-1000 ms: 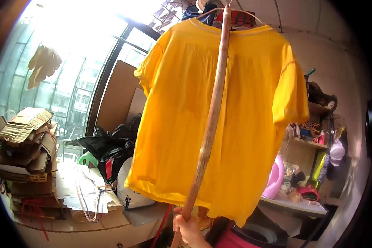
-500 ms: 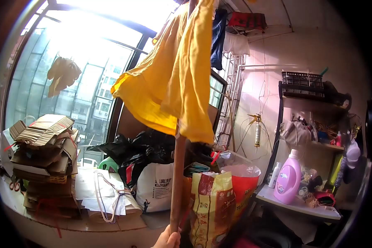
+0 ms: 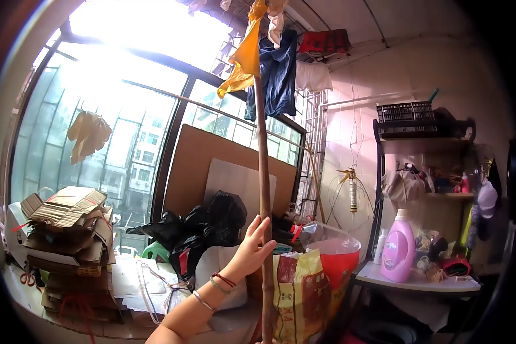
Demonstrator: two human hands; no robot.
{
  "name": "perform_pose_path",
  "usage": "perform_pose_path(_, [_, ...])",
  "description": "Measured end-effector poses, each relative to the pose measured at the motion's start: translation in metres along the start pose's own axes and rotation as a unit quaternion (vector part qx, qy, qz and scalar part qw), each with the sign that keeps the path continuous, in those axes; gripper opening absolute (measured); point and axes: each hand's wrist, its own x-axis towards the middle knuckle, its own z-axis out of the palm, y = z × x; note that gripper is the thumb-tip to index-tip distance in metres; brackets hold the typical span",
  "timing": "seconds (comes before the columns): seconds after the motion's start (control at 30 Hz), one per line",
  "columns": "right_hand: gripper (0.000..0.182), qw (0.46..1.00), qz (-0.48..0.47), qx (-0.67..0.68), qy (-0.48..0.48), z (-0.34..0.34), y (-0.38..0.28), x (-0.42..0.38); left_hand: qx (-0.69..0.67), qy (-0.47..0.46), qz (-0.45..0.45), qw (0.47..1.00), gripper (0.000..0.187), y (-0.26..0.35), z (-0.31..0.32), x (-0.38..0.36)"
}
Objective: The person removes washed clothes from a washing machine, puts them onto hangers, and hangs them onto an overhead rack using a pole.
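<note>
The long wooden pole stands almost straight up in the middle of the room, and the yellow shirt hangs at its top, up near the blue shirt under the ceiling. To do this well, I think the pole should stay straight and move slowly, so the shirt does not slip off. The left hand has its fingers partly open and rests against the pole, not wrapped tight around it. The right hand is below the picture, so I cannot tell how it holds.

Cardboard stack on window ledge
</note>
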Motion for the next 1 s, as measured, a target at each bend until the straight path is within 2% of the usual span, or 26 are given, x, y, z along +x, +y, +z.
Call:
perform_pose_path(0.03, [0.018, 0.991, -0.066, -0.083, 0.078, -0.012, 0.054, 0.053, -0.088, -0.031, -0.011, 0.996, 0.041, 0.014, -0.010, -0.002])
perform_pose_path(0.07, [0.040, 0.992, 0.028, -0.121, -0.016, -0.009, -0.030, 0.059, -0.177, -0.064, -0.023, 0.982, 0.036, 0.028, -0.019, -0.003])
perform_pose_path(0.1, [0.042, 0.998, -0.035, -0.059, 0.004, 0.006, -0.070, 0.070, -0.250, -0.062, -0.014, 0.966, 0.027, 0.048, -0.032, -0.002])
perform_pose_path(0.13, [0.039, 0.998, -0.042, -0.052, -0.010, 0.010, -0.087, 0.094, -0.264, -0.052, 0.029, 0.963, 0.023, 0.078, -0.046, -0.001])
perform_pose_path(0.17, [0.039, 0.998, -0.058, -0.026, -0.024, 0.023, -0.118, 0.107, -0.211, -0.051, 0.085, 0.972, 0.019, 0.109, -0.064, 0.001])
perform_pose_path(0.2, [0.039, 0.994, -0.098, -0.025, -0.035, 0.032, -0.141, 0.124, -0.130, -0.045, 0.217, 0.967, 0.018, 0.139, -0.083, 0.003])
perform_pose_path(0.27, [0.032, 0.989, -0.142, -0.032, -0.035, 0.044, -0.176, 0.167, -0.134, -0.037, 0.366, 0.920, 0.018, 0.197, -0.109, -0.001])
perform_pose_path(0.3, [0.029, 0.982, -0.187, -0.029, -0.020, 0.053, -0.203, 0.174, -0.146, -0.047, 0.403, 0.902, 0.018, 0.219, -0.120, -0.007])
perform_pose_path(0.33, [0.028, 0.981, -0.187, -0.034, -0.025, 0.058, -0.218, 0.188, -0.161, -0.060, 0.415, 0.894, 0.017, 0.235, -0.129, -0.012])
perform_pose_path(0.4, [0.028, 0.978, -0.198, -0.063, -0.031, 0.066, -0.246, 0.211, -0.192, -0.087, 0.419, 0.883, 0.017, 0.257, -0.144, -0.024])
perform_pose_path(0.5, [0.029, 0.979, -0.193, -0.015, -0.060, 0.080, -0.261, 0.242, -0.212, -0.105, 0.392, 0.889, 0.016, 0.272, -0.167, -0.047])
perform_pose_path(0.67, [0.029, 0.976, -0.178, 0.028, -0.118, 0.105, -0.277, 0.241, -0.230, -0.108, 0.339, 0.906, 0.015, 0.279, -0.186, -0.078])
perform_pose_path(1.0, [0.029, 0.976, -0.155, 0.039, -0.145, 0.127, -0.277, 0.232, -0.255, -0.097, 0.287, 0.918, 0.014, 0.281, -0.200, -0.104])
